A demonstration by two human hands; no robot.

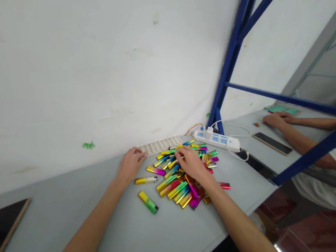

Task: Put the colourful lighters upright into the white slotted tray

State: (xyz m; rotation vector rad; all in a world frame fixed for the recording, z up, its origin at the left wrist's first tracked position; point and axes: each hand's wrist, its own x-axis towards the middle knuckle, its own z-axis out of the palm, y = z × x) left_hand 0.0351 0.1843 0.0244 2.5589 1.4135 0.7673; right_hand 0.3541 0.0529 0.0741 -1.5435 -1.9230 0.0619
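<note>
A heap of shiny lighters [176,187] in yellow, green, red, blue and purple lies on the grey table. Behind it, along the wall, is a white tray [160,145] with rows of small slots. My left hand [130,162] grips the tray's left end between thumb and fingers. Over the heap, my right hand [191,162] has its fingers curled down among the lighters; what its fingertips hold is hidden. Apart from the heap, a yellow-green lighter [148,202] and a yellow-and-clear lighter [146,180] lie at its left.
A white power strip [216,137] with plugs and cables lies right of the heap, beside a blue metal frame [225,71]. A dark flat device [5,227] is at the left. Beyond the frame, another person's hands [277,119] are near a green tray [283,109] and a phone-like slab [272,143].
</note>
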